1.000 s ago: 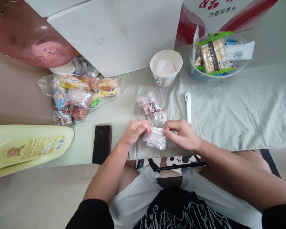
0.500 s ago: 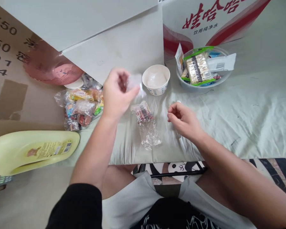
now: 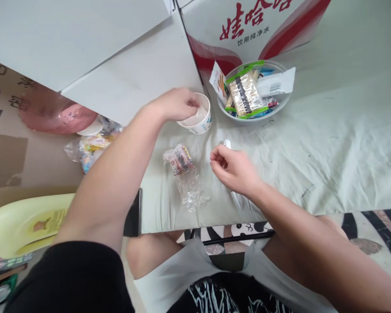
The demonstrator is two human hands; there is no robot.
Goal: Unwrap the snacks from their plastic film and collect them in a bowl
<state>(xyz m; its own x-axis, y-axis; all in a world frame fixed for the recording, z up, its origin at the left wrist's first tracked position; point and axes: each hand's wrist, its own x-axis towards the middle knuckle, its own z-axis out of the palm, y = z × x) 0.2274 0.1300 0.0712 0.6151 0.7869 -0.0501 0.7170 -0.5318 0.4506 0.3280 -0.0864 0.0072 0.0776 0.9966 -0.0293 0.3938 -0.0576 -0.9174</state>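
My left hand (image 3: 181, 104) reaches over the rim of a white paper bowl (image 3: 202, 127), its fingers bent down inside. Translucent plastic (image 3: 200, 114) shows by the fingertips; whether they still grip it is hidden. My right hand (image 3: 233, 168) rests on the cloth with fingers curled together. A slim white object (image 3: 227, 143) sticks out behind that hand; its kind and whether it is gripped are unclear. Between my hands lies a clear wrapper (image 3: 192, 191) with a small, dark red printed snack pack (image 3: 181, 160) at its upper end.
A clear plastic bowl (image 3: 256, 119) of packaged snacks stands right of the paper bowl, before a white and red carton (image 3: 211, 48). Left are bagged snacks (image 3: 96, 143), a pink basin (image 3: 57, 113), a yellow bottle (image 3: 26, 221) and a dark flat object (image 3: 134, 215). Pale cloth (image 3: 329, 165) covers the surface.
My left hand has moved from beside the paper bowl, where it held crumpled clear plastic, to inside the bowl. My right hand stays low, fingers curled. The view has shifted right.
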